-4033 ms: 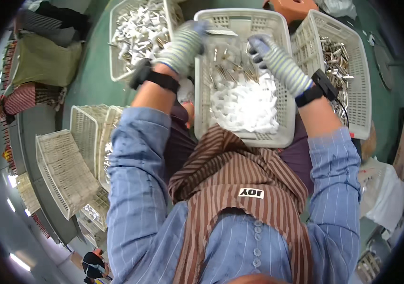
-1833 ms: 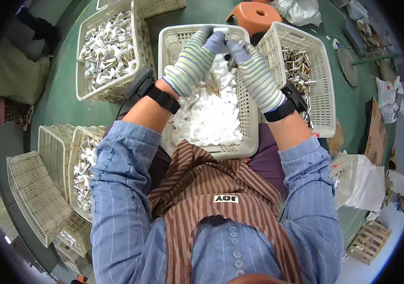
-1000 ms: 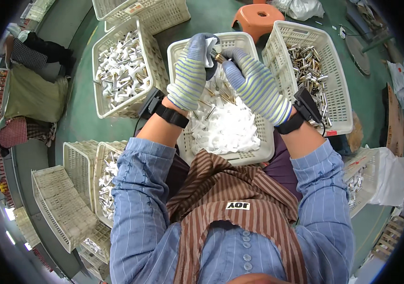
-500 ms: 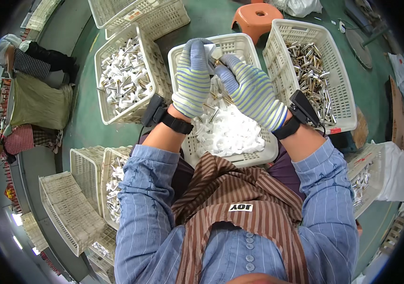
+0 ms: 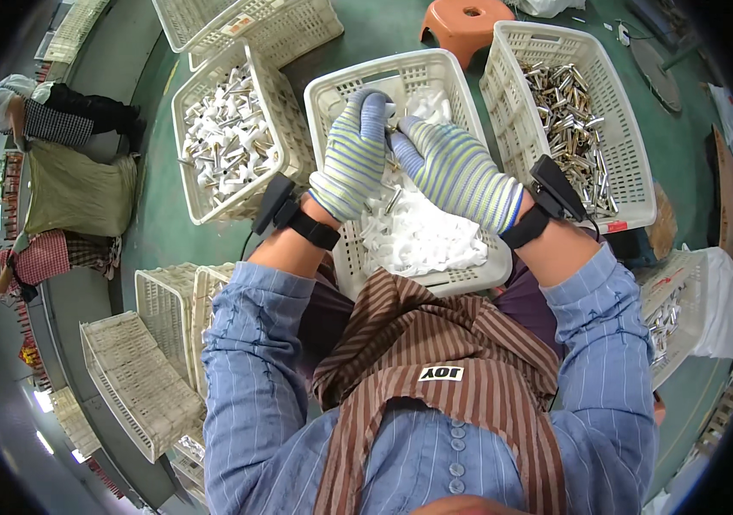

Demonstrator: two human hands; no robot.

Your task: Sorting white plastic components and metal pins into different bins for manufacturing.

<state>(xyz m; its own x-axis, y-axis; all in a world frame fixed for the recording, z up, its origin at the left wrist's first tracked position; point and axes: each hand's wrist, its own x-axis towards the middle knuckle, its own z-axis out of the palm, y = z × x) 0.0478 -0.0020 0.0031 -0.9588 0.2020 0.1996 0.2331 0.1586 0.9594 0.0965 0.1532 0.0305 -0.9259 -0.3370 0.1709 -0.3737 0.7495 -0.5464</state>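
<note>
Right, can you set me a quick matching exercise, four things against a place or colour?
1. stool
2. apron
3. heap of metal pieces
4. left hand

A. in the right-hand crate
B. over the middle crate, close to the right hand
C. orange
D. brown, striped

Pairs: 1-C, 2-D, 3-A, 4-B

Factory floor or large assembly workshop. Green-painted floor (image 5: 153, 219). Cream perforated plastic crate (image 5: 630, 146) at right, filled with short shiny metal tubes (image 5: 568, 120); matching crate (image 5: 292, 142) at left, piled with white plastic pieces with metal stems (image 5: 227, 137). More cream crates (image 5: 139, 378) stacked lower left. Worker in brown striped fabric apron (image 5: 435, 412). Two co-workers in pale head coverings (image 5: 62, 112) (image 5: 45, 257) at far left. Bright tubular strip lights (image 5: 45, 442) beyond.
</note>
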